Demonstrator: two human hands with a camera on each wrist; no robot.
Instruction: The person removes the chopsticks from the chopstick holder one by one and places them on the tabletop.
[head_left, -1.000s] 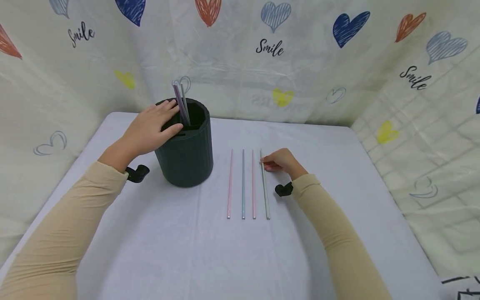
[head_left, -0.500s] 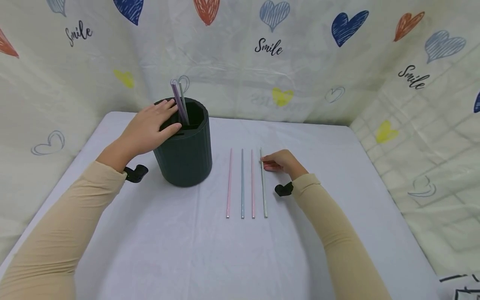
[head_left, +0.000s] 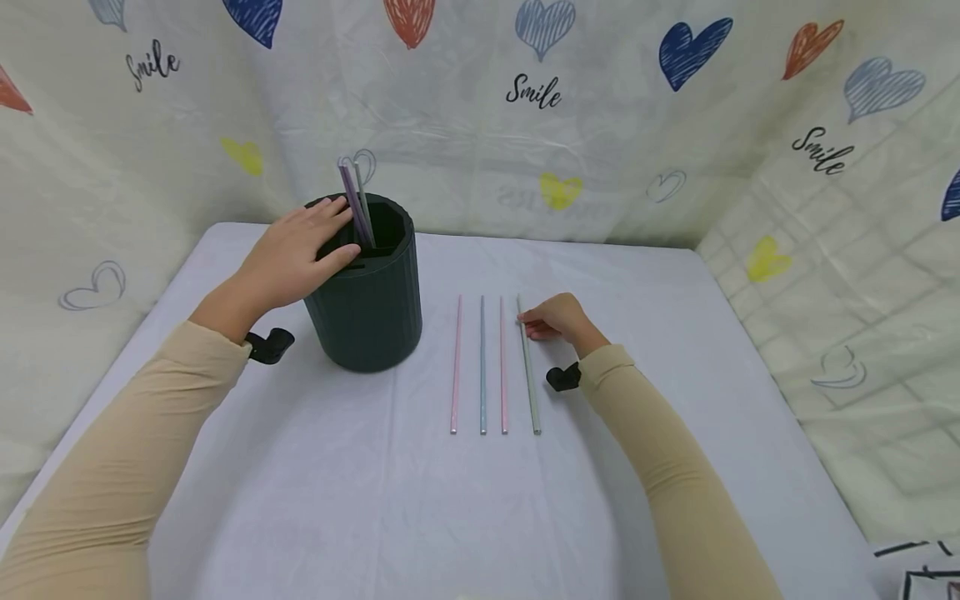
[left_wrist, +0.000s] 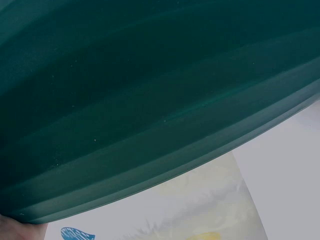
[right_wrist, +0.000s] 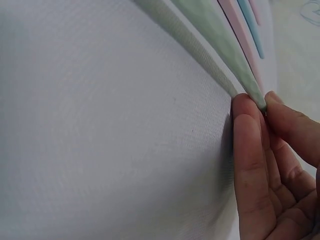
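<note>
In the head view a dark green ribbed utensil holder point(head_left: 366, 321) stands upright at the back left of the table. My left hand point(head_left: 288, 254) rests on its left rim, fingers reaching across the top and thumb on the near edge. Beside it, two pink chopsticks point(head_left: 455, 367) and a blue chopstick point(head_left: 483, 367) lie roughly parallel. Furthest right is a green chopstick point(head_left: 530, 383); my right hand point(head_left: 557, 318) pinches its far end between thumb and fingers. The right wrist view shows that pinch on the green chopstick's narrow tip point(right_wrist: 257, 97), close over the cloth.
Purple and pale greenish chopsticks point(head_left: 358, 208) lean inside the holder, beside a divider. White cloth point(head_left: 337, 500) covers the table. A curtain printed with hearts point(head_left: 465, 108) hangs behind and along both sides.
The green chopstick's near end has swung slightly to the right, away from the pink one. My left hand keeps its place on the holder. The head view has shifted a little.
</note>
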